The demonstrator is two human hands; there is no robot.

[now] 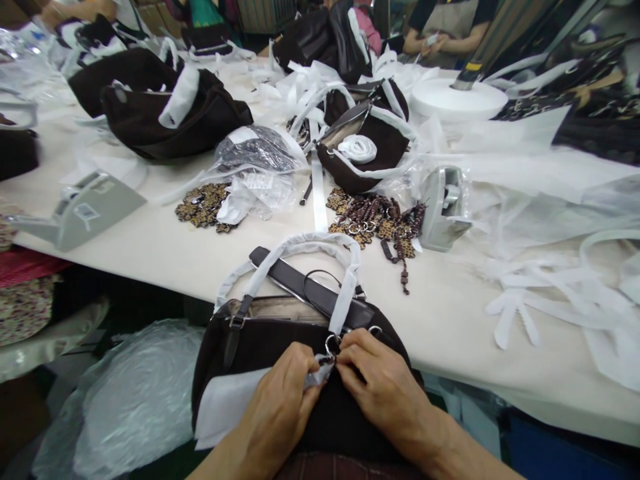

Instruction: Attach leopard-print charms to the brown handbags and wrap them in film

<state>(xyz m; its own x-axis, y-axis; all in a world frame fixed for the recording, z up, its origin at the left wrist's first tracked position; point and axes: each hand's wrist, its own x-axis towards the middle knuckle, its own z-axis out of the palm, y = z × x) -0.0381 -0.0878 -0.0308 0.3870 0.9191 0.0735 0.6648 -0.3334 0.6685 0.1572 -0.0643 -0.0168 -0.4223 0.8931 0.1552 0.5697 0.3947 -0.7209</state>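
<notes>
A dark brown handbag (260, 347) rests at the table's near edge, its zipped mouth partly open. White wrapping (345, 300) covers its two handles. My left hand (285, 387) is closed in a pinch on white tissue (225, 403), which also shows on the bag's front to the left. My right hand (375, 383) pinches at the base of the right handle, just below a metal ring (333, 344). The fingertips of both hands nearly meet there, around a small dark and shiny part. What the right fingers grip is too small to name.
Leopard-print flower charms with braided cords (370, 220) lie beyond the bag. Tape dispensers (445, 210) stand on both sides. Other brown bags (175, 113), a plastic-wrapped bundle (260, 160) and white strips (515, 307) cover parts of the table (280, 230). People work across it.
</notes>
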